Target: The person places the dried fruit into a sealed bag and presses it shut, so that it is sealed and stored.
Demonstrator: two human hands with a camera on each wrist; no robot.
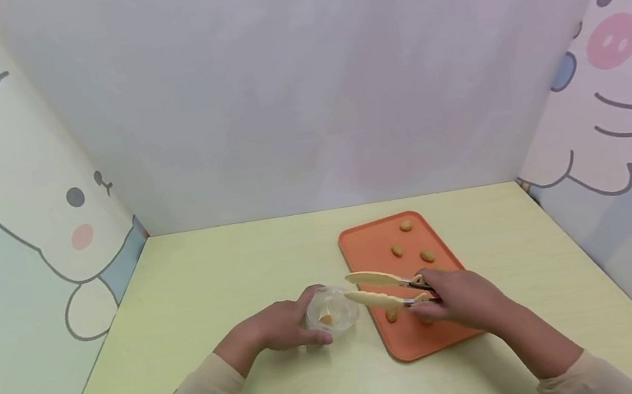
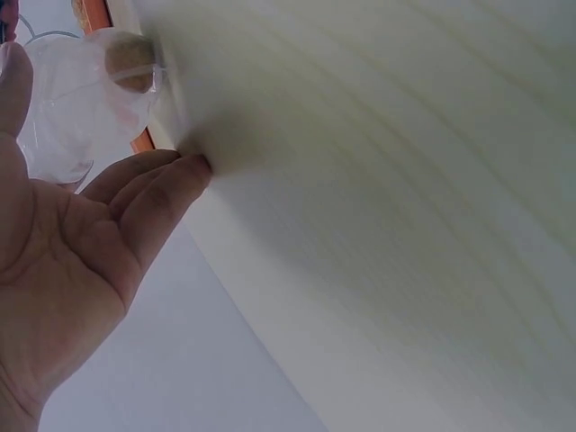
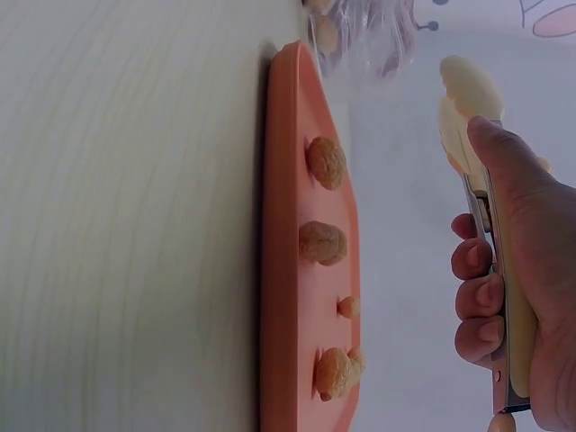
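Observation:
My left hand point(image 1: 284, 324) holds a clear plastic cup point(image 1: 343, 305) from its left side, thumb and fingers around it. One brown walnut point(image 2: 130, 63) lies at the bottom of the cup. In my right hand point(image 1: 467, 297) is a pair of tongs point(image 3: 513, 297) with cream scalloped tips and metal arms. Those tips are spread with nothing between them, reaching left toward the cup's rim. Beneath the tongs and right hand lies an orange tray point(image 1: 365, 248) with several walnuts point(image 3: 324, 243) scattered on it; the hand hides part of the tray.
The pale wooden table point(image 1: 226, 261) extends around the tray and cup. A plain wall point(image 1: 304, 87) stands at the back. Side panels with a cartoon rabbit point(image 1: 29, 168) and a cartoon pig point(image 1: 619, 97) close in the left and right.

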